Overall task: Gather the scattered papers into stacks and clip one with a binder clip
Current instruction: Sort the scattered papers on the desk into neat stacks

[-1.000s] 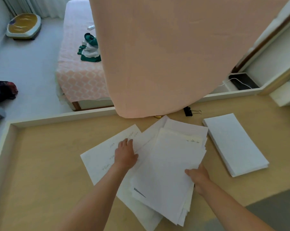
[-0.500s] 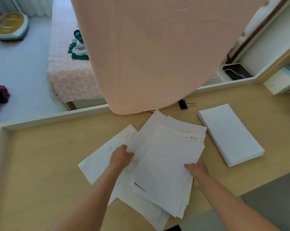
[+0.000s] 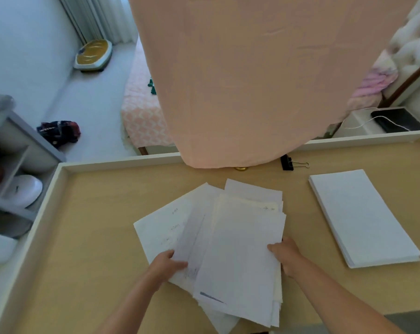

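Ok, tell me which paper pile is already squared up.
The neat stack at the right, untouched, edges aligned. The loose pile in the middle is fanned out, with the left hand and right hand gripping its sides.

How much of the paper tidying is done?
One neat stack already sits on the right. In hand: the left hand and right hand grip the edges of the loose papers, which are fanned out, not squared. Left to do: even them up and put on the binder clip, lying untouched at the back.
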Tool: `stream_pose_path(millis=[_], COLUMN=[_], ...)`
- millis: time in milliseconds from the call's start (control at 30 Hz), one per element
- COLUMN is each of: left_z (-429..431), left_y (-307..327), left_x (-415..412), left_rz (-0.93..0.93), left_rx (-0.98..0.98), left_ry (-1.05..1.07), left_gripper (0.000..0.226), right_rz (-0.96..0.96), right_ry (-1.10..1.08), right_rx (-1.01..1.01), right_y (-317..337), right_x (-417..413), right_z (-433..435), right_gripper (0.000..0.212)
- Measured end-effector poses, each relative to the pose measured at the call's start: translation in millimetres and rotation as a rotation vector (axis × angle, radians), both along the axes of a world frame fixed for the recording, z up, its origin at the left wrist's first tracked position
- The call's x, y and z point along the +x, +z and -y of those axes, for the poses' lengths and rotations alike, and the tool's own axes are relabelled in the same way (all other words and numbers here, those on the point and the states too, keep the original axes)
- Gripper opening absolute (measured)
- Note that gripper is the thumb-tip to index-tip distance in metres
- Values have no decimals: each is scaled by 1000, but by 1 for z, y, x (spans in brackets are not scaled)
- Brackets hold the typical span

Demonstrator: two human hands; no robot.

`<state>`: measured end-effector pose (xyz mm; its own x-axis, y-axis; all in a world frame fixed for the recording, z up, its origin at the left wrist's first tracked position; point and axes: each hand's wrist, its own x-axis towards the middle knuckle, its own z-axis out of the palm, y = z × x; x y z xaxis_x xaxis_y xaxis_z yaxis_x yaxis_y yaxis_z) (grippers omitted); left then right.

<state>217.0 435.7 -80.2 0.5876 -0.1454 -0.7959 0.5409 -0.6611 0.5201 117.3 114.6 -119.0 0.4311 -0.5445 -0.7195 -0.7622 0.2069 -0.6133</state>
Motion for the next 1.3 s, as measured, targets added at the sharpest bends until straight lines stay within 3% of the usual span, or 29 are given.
stream_pose_path(millis=[133,267,367,500,567,700,800,967,1067,1200,1300], left_z=[-3,5,10,13,11,4,-10,-44,-58,-63,-65], left_y=[10,13,15,16,12,4,6,13,8,-5,-22], left_x=[0,8,4,-13,-18,-18,-16,1,33,82,105], left_rz=[-134,82,48,-91,-127,45,123,206,323,583,511], left_rx=[102,-23,-62,-102,-164,-145,-162,-193,-13,404,447], left_ry=[-167,73,137,31,56,193,263,342,216,-211,-353], left_gripper=[25,38,49,38,34,39,49,45,44,46,64], right_rz=[77,93,96,43,36,97,53,-89,-175,-261,-297], right_ry=[150,224,285,326,449,759,846,805,807,800,753], right_rx=[7,51,19,-27,-59,-71,-288,-457,-502,-585,-574], right_y=[17,19,20,16,18,17,17,18,16,13,10], right_x=[12,28,41,48,44,41,46,49,47,43,44], right_z=[-4,-21,-44,-67,-76,-90,-88,-80,-94,-110,-110], right_gripper=[28,26,28,50,58,48,32,60,69,88,83])
